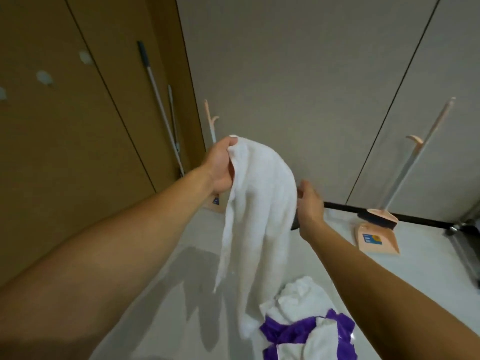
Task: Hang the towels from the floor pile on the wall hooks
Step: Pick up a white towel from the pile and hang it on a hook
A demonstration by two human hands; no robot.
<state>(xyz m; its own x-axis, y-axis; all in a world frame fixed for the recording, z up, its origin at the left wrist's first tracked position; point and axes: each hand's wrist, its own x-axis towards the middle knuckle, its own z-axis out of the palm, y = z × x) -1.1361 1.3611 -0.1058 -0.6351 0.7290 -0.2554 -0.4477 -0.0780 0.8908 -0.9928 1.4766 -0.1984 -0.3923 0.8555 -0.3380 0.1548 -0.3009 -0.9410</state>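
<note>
3 hooks [44, 77] sit far left on the brown wall [78, 157], well apart from the left hand [220, 170], which grips a bunched corner of the towel [259, 203] hanging long below it. The right hand [310, 203] is at the towel's edge, fingers loosely curled; whether it holds cloth I cannot tell. Swung left on that 1 pinch, the towel may slip, or its tail may snag the pile [306, 320].

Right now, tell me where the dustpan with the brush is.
Head view, right side: the dustpan lies on the floor by the wall, right of the right hand.
</note>
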